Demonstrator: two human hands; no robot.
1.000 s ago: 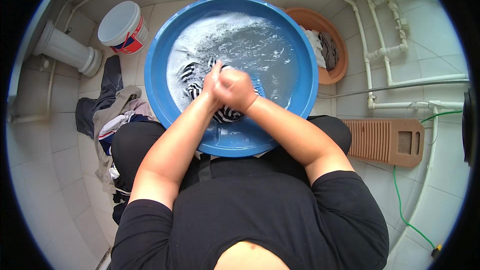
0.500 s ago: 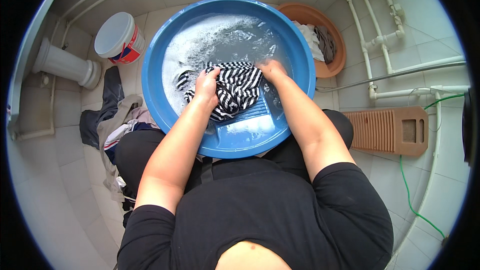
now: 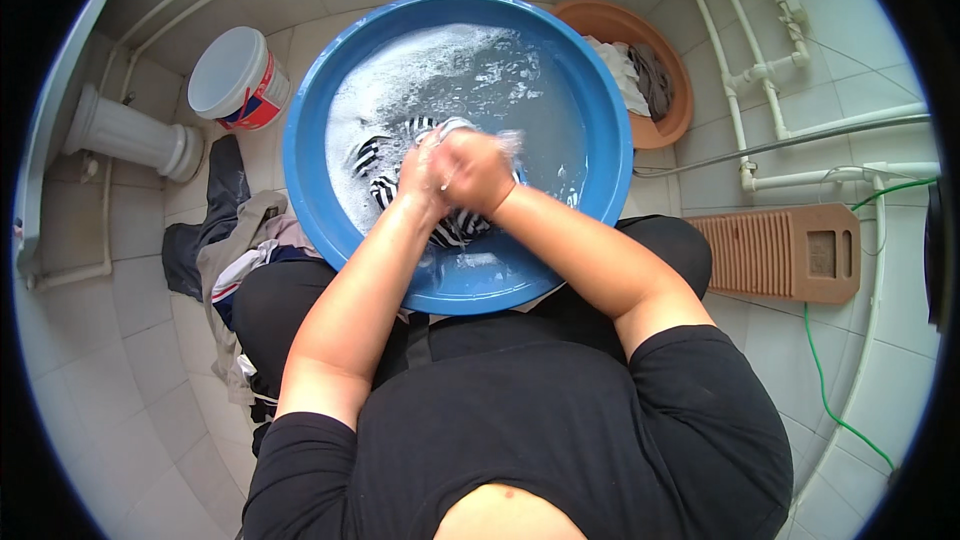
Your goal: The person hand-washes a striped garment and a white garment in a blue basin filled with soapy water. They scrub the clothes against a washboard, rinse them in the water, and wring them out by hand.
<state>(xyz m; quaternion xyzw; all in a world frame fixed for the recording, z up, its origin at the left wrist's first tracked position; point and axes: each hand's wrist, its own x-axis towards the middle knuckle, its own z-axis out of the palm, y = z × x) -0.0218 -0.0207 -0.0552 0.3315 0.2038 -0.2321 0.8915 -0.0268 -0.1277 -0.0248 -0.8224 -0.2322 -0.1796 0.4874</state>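
A black-and-white striped garment [image 3: 462,228] lies bunched in a large blue basin [image 3: 300,140] of soapy water. Above the cloth, my left hand [image 3: 421,172] is closed on a fold of it. Pressed against that hand, my right hand [image 3: 476,172] is also closed on the bunched fabric; its fingers are somewhat smeared by motion. Bits of striped cloth stick out to the left of the hands and below them, while the hands cover the rest. White foam [image 3: 375,70] floats mostly on the left side of the water.
A white bucket [image 3: 228,70] stands left of the basin, near a pile of clothes [image 3: 245,230]. At the back right, an orange-brown tub [image 3: 683,105] holds white and grey cloth. A brown washboard [image 3: 770,253] lies to the right, near pipes [image 3: 735,110] and a green cord [image 3: 820,390].
My right hand has moved left from the basin's right side onto the cloth beside my left hand. The spread-out garment is now bunched up, and most of it is hidden by the hands.
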